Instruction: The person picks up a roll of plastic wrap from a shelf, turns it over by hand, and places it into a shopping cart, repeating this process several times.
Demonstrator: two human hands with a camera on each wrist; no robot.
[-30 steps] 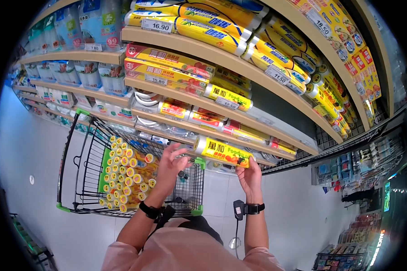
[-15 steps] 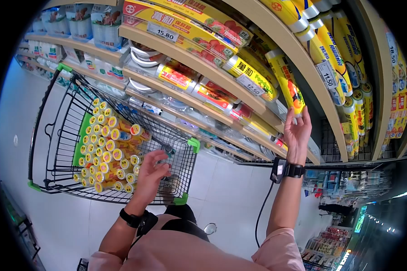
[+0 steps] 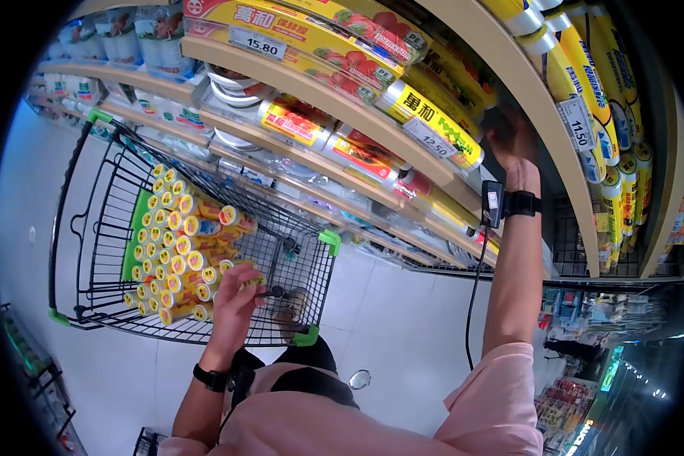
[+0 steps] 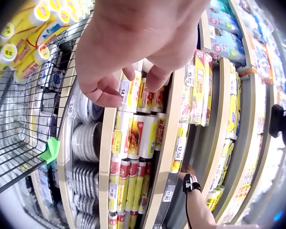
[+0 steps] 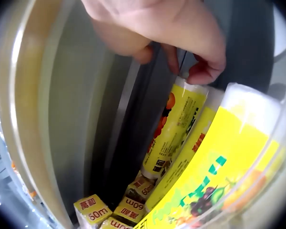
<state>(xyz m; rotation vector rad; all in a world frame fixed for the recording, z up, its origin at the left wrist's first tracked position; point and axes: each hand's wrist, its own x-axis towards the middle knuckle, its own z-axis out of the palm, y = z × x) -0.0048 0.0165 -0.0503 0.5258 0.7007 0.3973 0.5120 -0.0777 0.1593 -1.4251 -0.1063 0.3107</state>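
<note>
My right hand point(image 3: 515, 140) reaches deep into a shelf gap, its fingers partly in shadow in the head view. In the right wrist view that hand point(image 5: 167, 26) has thumb and fingertips at the white end of a yellow-labelled roll point(image 5: 175, 126), pinching it. The roll lies behind other yellow rolls point(image 5: 224, 167), beside stacked boxes point(image 5: 129, 209). My left hand point(image 3: 235, 296) hovers over the shopping cart point(image 3: 327, 242) with fingers loosely bent and nothing in them. Many yellow-capped rolls point(image 3: 186, 243) are piled in the cart.
Boxes of wrap point(image 3: 296, 45) stand on the shelf left of the reaching arm, with a price tag point(image 3: 429, 138) on the shelf edge. Below are stacked white plates point(image 4: 87, 143) and more rolls point(image 4: 142, 136). A cable point(image 3: 475, 304) hangs from the right wrist device.
My right hand carried a yellow roll from in front of me to the right and into the shelf gap. My left hand let go of it and moved down left over the cart.
</note>
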